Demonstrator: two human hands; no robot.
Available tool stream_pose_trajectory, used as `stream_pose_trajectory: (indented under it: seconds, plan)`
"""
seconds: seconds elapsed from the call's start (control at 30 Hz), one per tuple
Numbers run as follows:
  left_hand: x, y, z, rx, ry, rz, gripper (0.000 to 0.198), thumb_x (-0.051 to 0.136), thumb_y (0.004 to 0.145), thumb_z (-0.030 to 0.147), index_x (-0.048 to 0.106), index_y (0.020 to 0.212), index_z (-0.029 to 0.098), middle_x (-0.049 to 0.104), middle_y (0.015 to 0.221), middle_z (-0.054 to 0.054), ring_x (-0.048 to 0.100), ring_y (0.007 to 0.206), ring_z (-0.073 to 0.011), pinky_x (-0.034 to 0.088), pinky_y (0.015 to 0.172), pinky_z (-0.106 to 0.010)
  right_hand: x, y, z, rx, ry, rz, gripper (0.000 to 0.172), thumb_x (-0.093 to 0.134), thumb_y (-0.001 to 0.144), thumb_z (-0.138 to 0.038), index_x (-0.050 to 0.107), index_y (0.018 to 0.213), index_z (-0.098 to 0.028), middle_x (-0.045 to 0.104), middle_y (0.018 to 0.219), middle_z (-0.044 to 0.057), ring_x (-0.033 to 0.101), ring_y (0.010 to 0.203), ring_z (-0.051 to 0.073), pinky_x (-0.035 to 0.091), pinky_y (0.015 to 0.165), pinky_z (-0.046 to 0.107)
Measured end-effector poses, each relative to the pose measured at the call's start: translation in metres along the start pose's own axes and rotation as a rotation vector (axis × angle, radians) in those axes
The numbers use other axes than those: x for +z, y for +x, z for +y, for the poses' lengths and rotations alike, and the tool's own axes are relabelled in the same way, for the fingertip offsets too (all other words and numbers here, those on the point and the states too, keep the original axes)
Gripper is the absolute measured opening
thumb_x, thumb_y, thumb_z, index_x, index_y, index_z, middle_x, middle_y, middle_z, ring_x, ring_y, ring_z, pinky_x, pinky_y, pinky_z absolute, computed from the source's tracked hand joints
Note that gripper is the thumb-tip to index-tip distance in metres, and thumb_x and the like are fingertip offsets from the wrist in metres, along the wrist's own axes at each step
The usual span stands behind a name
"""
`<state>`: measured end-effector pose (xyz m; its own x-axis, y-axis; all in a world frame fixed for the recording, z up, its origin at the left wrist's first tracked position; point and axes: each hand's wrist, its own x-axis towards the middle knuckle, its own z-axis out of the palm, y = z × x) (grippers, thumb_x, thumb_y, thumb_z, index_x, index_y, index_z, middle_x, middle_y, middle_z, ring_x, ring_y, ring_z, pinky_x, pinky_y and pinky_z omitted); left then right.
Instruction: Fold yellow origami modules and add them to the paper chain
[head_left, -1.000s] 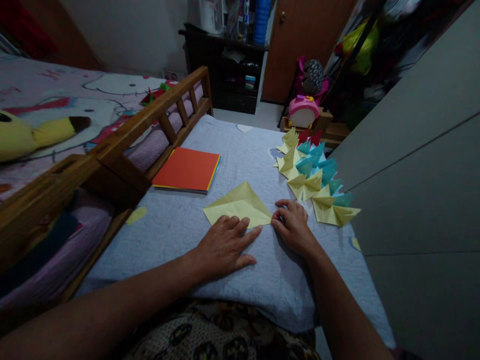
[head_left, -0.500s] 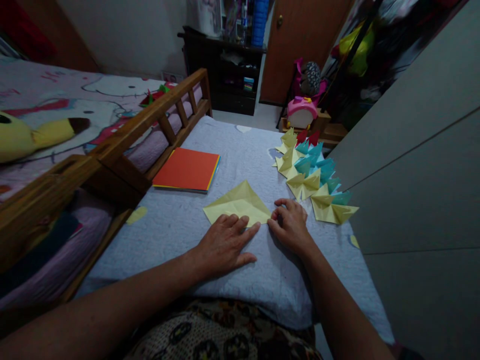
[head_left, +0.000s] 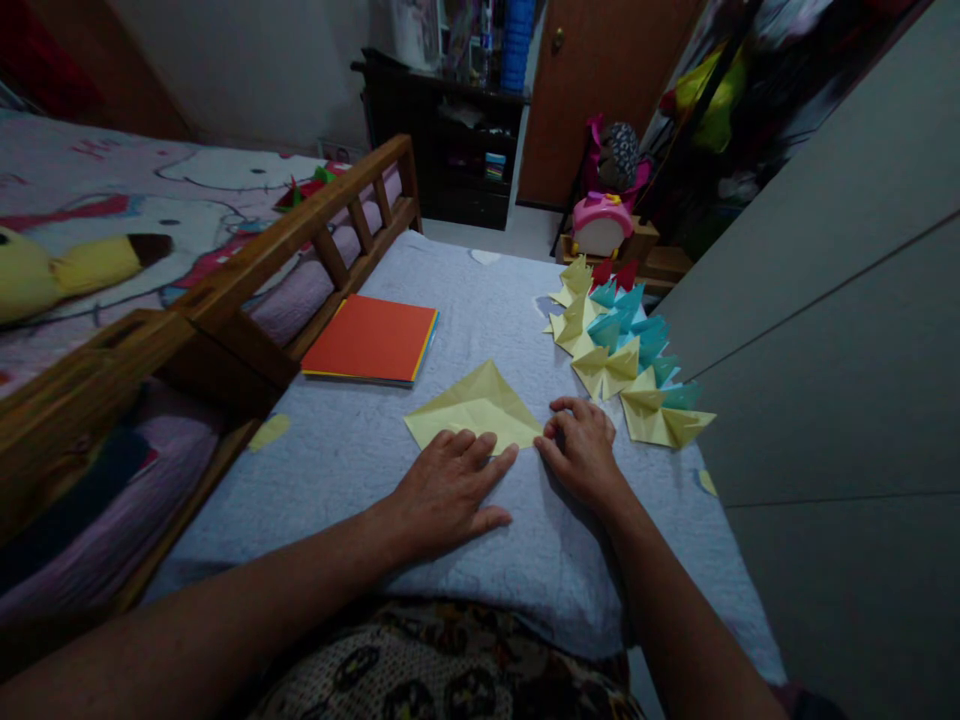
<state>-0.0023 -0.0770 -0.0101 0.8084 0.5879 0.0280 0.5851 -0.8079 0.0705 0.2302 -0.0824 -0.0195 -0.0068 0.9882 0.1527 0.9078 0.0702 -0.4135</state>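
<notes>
Yellow paper [head_left: 484,400] lies on the pale blue cloth [head_left: 330,480], in front of the person, about mid-table. It's folded, w/ one peak pointing away & a corner out to each side; creases show across it.

L hand [head_left: 454,490] is palm down, fingers loosely spread, fingertips on the paper's near edge, thumb out on the cloth. R hand [head_left: 581,445] is at the paper's R corner, fingers curled, index & thumb tips close to each other there; can't tell if they pinch the corner or just touch it. Hands are apart, a short gap btwn them.

Stack [head_left: 371,340] of sq. sheets sits far L of the paper, orange on top, yellow & blue edges showing, next to the wooden rail [head_left: 300,235]. On the R, beyond the R hand, folded pcs stand in rows: yellow pcs [head_left: 607,370] nearest, teal pcs [head_left: 626,318] behind/beside them, red pcs [head_left: 626,275] at the far end.

Past the rail: bed [head_left: 202,165] w/ printed sheet, yellow plush [head_left: 97,270], red/green pc [head_left: 307,187]. Farther back: dark cabinet [head_left: 420,140], brown door [head_left: 600,90], pink toy [head_left: 602,220]. Grey panel [head_left: 825,370] along the R side. Patterned garment [head_left: 450,665] at the bottom.
</notes>
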Motion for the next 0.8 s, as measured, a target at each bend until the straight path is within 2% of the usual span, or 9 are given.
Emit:
stream_pose_trajectory:
  seconds: [0.43, 0.6, 0.63, 0.7, 0.73, 0.8]
  plan:
    - [0.003, -0.002, -0.001, -0.002, -0.011, 0.022, 0.07, 0.05, 0.095, 0.063, 0.037, 0.15, 0.022, 0.051, 0.138, -0.013, 0.045, 0.112, -0.0305, 0.035, 0.099, -0.044, 0.003, 0.004, 0.01, 0.041, -0.023, 0.067, 0.008, 0.058, 0.086, -0.025, 0.059, 0.078, -0.022, 0.063, 0.119, 0.011, 0.05, 0.114, 0.032, 0.035, 0.1, 0.053]
    - [0.004, -0.002, -0.001, 0.002, -0.004, 0.04, 0.069, 0.049, 0.095, 0.063, 0.037, 0.15, 0.023, 0.052, 0.137, -0.013, 0.045, 0.111, -0.0309, 0.037, 0.098, -0.045, -0.011, 0.004, 0.015, 0.075, 0.196, 0.139, 0.007, 0.05, 0.087, -0.024, 0.056, 0.084, -0.024, 0.064, 0.1, 0.008, 0.057, 0.101, 0.026, 0.042, 0.095, 0.045]
    - [0.004, -0.002, -0.001, 0.003, 0.0, 0.046, 0.069, 0.05, 0.095, 0.063, 0.037, 0.149, 0.023, 0.052, 0.136, -0.013, 0.045, 0.11, -0.0305, 0.037, 0.098, -0.044, -0.016, 0.002, 0.013, 0.063, 0.263, 0.177, 0.008, 0.048, 0.088, -0.023, 0.055, 0.085, -0.024, 0.064, 0.097, 0.007, 0.058, 0.099, 0.025, 0.045, 0.093, 0.043]
    - [0.005, -0.002, 0.0, 0.004, 0.007, 0.053, 0.069, 0.051, 0.094, 0.063, 0.037, 0.149, 0.023, 0.053, 0.135, -0.012, 0.045, 0.11, -0.0297, 0.038, 0.098, -0.043, -0.024, -0.005, 0.004, 0.0, 0.328, 0.255, 0.012, 0.047, 0.087, -0.019, 0.057, 0.091, -0.024, 0.063, 0.104, 0.008, 0.058, 0.106, 0.025, 0.045, 0.097, 0.042]
    - [0.004, -0.002, 0.0, 0.004, 0.01, 0.052, 0.069, 0.052, 0.094, 0.063, 0.037, 0.149, 0.023, 0.053, 0.135, -0.012, 0.045, 0.11, -0.0294, 0.038, 0.098, -0.043, -0.027, -0.01, -0.003, -0.079, 0.341, 0.245, 0.015, 0.046, 0.086, -0.016, 0.058, 0.092, -0.024, 0.064, 0.105, 0.008, 0.059, 0.107, 0.025, 0.045, 0.098, 0.043]
    - [0.004, -0.002, 0.001, 0.001, 0.014, 0.044, 0.068, 0.052, 0.094, 0.062, 0.037, 0.148, 0.023, 0.053, 0.136, -0.012, 0.046, 0.11, -0.0294, 0.038, 0.099, -0.043, -0.026, -0.021, -0.017, -0.246, 0.369, 0.094, 0.025, 0.044, 0.086, -0.01, 0.061, 0.098, -0.023, 0.065, 0.108, 0.009, 0.06, 0.108, 0.023, 0.048, 0.096, 0.04]
